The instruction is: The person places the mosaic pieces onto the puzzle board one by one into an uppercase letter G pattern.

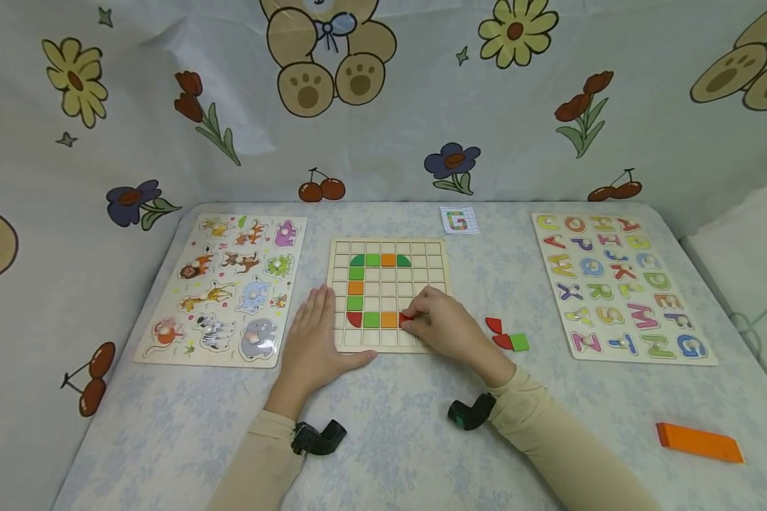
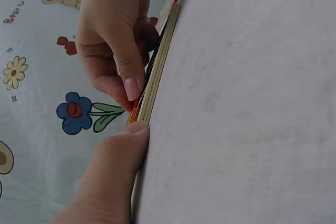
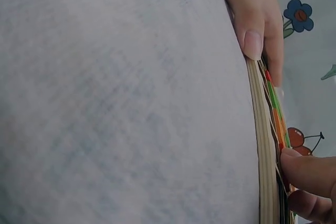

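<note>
A wooden grid board lies mid-table, bearing green and orange squares along its top, left side and lower row. Green quarter-circles sit at the upper corners, and a red quarter-circle at the lower left. My left hand rests against the board's left edge, fingers straight, its thumb at the near edge. Between thumb and fingers, my right hand pinches a red piece at the lower row, beside an orange square; the fingers partly hide its shape. Two loose red quarter-circles and a green square lie right of that hand.
An animal puzzle board lies on the left, a letter puzzle board on the right. Behind the grid board is a small pattern card. An orange block lies near the right edge. Black wrist cameras are on both wrists.
</note>
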Demonstrator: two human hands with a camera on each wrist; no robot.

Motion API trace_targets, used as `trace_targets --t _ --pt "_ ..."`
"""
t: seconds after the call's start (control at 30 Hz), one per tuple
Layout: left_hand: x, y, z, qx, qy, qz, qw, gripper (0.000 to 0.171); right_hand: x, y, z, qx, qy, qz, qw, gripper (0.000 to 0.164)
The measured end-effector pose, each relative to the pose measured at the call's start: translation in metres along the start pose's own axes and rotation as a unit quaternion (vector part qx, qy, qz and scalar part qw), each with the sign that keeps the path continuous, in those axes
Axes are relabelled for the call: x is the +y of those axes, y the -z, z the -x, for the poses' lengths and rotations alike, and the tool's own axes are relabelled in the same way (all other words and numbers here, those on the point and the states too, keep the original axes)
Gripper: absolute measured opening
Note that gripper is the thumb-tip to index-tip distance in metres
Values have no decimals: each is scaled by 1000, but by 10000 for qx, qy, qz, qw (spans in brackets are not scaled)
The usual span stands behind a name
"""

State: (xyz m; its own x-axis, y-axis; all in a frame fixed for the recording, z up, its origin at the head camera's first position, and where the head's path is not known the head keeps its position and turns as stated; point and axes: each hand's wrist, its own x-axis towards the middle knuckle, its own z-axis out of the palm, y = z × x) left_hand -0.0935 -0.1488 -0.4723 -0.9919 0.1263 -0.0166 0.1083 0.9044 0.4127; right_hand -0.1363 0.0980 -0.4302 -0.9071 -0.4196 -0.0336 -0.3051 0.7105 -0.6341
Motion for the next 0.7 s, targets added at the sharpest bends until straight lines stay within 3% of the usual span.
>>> trace_targets --t 0.2,0.4,0.57,0.7 --pt "1 -1 0 11 -33 23 10000 136 1 3 8 -13 128 320 9994 17" --pt "0 -2 0 47 -3 0 10000 135 10 14 24 -150 179 113 9997 23" --pt "0 -2 0 33 7 49 10000 135 26 34 41 -133 28 141 9998 36" --pt "0 -1 0 49 0 51 10000 135 45 58 55 -266 -71 502 9984 42"
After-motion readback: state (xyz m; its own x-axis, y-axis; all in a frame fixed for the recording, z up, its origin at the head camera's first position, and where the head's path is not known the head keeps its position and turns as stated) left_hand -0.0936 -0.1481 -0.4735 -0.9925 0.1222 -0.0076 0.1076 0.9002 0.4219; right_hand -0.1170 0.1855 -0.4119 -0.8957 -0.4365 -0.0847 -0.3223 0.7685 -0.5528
